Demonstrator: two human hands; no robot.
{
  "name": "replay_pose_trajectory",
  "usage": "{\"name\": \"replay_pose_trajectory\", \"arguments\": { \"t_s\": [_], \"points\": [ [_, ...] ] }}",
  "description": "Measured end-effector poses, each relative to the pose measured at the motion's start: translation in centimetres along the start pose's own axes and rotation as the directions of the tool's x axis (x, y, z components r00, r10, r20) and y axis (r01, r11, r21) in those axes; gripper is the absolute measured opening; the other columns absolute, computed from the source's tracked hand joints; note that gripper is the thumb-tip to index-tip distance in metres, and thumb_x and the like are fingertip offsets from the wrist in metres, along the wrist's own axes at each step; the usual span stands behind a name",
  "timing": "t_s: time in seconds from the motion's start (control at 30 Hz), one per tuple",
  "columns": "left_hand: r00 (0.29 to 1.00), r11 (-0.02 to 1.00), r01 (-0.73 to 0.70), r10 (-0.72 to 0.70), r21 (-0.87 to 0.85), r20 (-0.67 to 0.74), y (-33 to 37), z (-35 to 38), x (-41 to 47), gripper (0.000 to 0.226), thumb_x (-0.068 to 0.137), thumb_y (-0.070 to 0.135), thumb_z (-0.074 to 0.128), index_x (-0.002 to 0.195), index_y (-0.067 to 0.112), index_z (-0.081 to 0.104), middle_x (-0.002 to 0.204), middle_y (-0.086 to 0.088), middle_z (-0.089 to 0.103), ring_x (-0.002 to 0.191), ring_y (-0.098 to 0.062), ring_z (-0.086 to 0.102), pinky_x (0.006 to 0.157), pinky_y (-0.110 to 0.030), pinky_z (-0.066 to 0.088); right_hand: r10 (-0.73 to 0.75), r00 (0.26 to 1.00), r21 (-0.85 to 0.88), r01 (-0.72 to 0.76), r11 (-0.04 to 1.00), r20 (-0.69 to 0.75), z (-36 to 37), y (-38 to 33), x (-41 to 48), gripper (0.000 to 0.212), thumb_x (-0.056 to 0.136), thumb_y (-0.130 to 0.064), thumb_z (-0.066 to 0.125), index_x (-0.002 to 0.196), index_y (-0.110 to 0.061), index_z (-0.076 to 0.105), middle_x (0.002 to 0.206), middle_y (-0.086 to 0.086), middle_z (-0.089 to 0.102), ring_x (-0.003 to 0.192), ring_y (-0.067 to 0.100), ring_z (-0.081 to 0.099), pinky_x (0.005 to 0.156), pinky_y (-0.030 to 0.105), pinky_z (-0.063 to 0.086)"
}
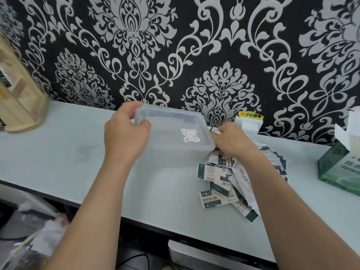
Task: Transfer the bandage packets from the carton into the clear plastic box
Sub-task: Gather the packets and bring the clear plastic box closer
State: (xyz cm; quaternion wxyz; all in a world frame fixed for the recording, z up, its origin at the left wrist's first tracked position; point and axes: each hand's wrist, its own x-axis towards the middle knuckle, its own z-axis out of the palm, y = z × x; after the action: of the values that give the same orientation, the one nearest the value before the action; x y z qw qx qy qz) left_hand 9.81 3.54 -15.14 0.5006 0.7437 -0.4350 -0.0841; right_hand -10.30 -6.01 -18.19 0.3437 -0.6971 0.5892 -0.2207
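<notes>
Packets (224,184) of bandages lie in a loose heap on the pale bench (58,152), just right of the clear plastic box (171,131) and partly under the right forearm. They are white and dark green, and several read "防水创口贴". The box sits near the middle of the bench, close to the back edge by the wall. Its top face carries a small cartoon sticker (190,135).

The left hand (124,133) has a firm grip on the box's far left corner, with its fingers curled over the rim. The right hand (231,141) is at the box's right edge, fingers curled inward. Packet ends show above and below its knuckles, but I cannot tell what its grip holds, the box or the packets.

The green carton (339,168) stands at the bench's right end, well apart from the box, with its white flaps open and "防水" legible on its side. A yellow label (251,114) reading "小心触电" tops a white socket (247,124) on the wall behind. A wooden stand (21,106) occupies the far left corner.
</notes>
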Motion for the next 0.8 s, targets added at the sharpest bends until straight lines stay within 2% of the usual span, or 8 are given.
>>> {"name": "replay_pose_trajectory", "arguments": {
  "t_s": [0.17,0.27,0.37,0.53,0.6,0.67,0.73,0.8],
  "points": [
    [0.999,0.955,-0.028,0.02,-0.296,-0.029,0.0,-0.8,0.4,0.045,0.081,0.0,0.059,0.112,0.032,0.066,0.107,0.018,0.066,0.086,-0.008,0.06,0.079,-0.029,0.054,0.026,1.0,0.144,-0.028,0.989,0.013,-0.4,0.0,-0.3,0.028,0.092,-0.028,0.062,0.072,-0.011,0.052,0.067,0.007,0.06,0.054,0.02,0.067,0.051,0.028,0.045],
    [0.992,0.818,0.115,-0.067,-0.563,0.106,0.1,-1.4,0.6,0.051,0.084,-0.005,0.065,0.126,0.023,0.056,0.103,0.004,0.074,0.075,-0.009,0.064,0.075,-0.026,0.054,0.018,1.0,0.136,-0.018,0.991,-0.002,-0.2,-0.2,-0.5,0.026,0.09,-0.03,0.064,0.075,-0.009,0.06,0.069,0.007,0.063,0.056,0.019,0.066,0.048,0.026,0.045],
    [0.972,0.75,0.228,-0.137,-0.621,0.192,0.1,-1.3,0.6,0.053,0.084,0.005,0.07,0.132,0.016,0.05,0.093,-0.003,0.076,0.061,-0.014,0.062,0.075,-0.028,0.055,0.017,1.0,0.102,-0.018,0.995,0.006,0.0,0.0,-0.4,0.025,0.091,-0.029,0.063,0.076,-0.01,0.058,0.069,0.007,0.064,0.054,0.018,0.067,0.049,0.027,0.044],
    [0.924,0.556,-0.086,-0.265,-0.827,-0.275,-2.4,-2.3,2.5,0.015,0.087,0.003,0.064,0.099,0.012,0.063,0.092,-0.003,0.069,0.079,-0.017,0.066,0.077,-0.03,0.054,0.015,1.0,0.01,-0.015,1.0,-0.006,-1.2,0.3,-0.2,0.02,0.092,-0.022,0.056,0.077,-0.009,0.054,0.068,0.012,0.058,0.045,0.017,0.06,0.054,0.03,0.044],
    [0.87,0.75,-0.146,-0.213,-0.645,-0.444,-4.0,-2.8,3.0,0.016,0.086,0.005,0.063,0.096,0.016,0.067,0.092,0.0,0.07,0.088,-0.013,0.068,0.087,-0.031,0.054,0.013,1.0,-0.048,-0.013,0.999,-0.005,-1.5,0.3,-0.2,0.021,0.093,-0.022,0.054,0.076,-0.009,0.055,0.067,0.012,0.059,0.045,0.018,0.058,0.053,0.027,0.042],
    [0.898,0.976,-0.005,-0.091,-0.218,-0.43,-5.3,-2.6,2.8,0.021,0.087,0.009,0.062,0.098,0.021,0.074,0.097,-0.002,0.073,0.094,-0.018,0.068,0.096,-0.03,0.049,-0.005,1.0,-0.087,0.005,0.996,-0.002,-1.4,0.2,-0.2,0.025,0.094,-0.021,0.05,0.073,-0.008,0.055,0.068,0.013,0.06,0.053,0.024,0.062,0.055,0.029,0.043],
    [0.962,0.965,0.116,-0.05,0.236,-0.268,-6.6,-2.0,2.2,0.03,0.083,0.005,0.056,0.098,0.024,0.075,0.096,-0.008,0.074,0.094,-0.029,0.066,0.108,-0.038,0.039,-0.027,1.0,-0.114,0.026,0.993,-0.002,-1.2,0.0,-0.3,0.028,0.095,-0.02,0.047,0.071,-0.009,0.053,0.071,0.014,0.061,0.068,0.032,0.069,0.057,0.031,0.044],
    [0.985,0.83,0.172,-0.155,0.53,-0.077,-7.2,-1.7,1.8,0.034,0.082,0.007,0.052,0.096,0.027,0.074,0.096,-0.007,0.073,0.1,-0.03,0.063,0.118,-0.044,0.019,-0.043,0.999,-0.146,0.042,0.988,-0.005,-1.2,-0.2,-0.4,0.03,0.097,-0.02,0.045,0.07,-0.008,0.051,0.071,0.012,0.061,0.078,0.034,0.069,0.059,0.032,0.045]
  ]
}}
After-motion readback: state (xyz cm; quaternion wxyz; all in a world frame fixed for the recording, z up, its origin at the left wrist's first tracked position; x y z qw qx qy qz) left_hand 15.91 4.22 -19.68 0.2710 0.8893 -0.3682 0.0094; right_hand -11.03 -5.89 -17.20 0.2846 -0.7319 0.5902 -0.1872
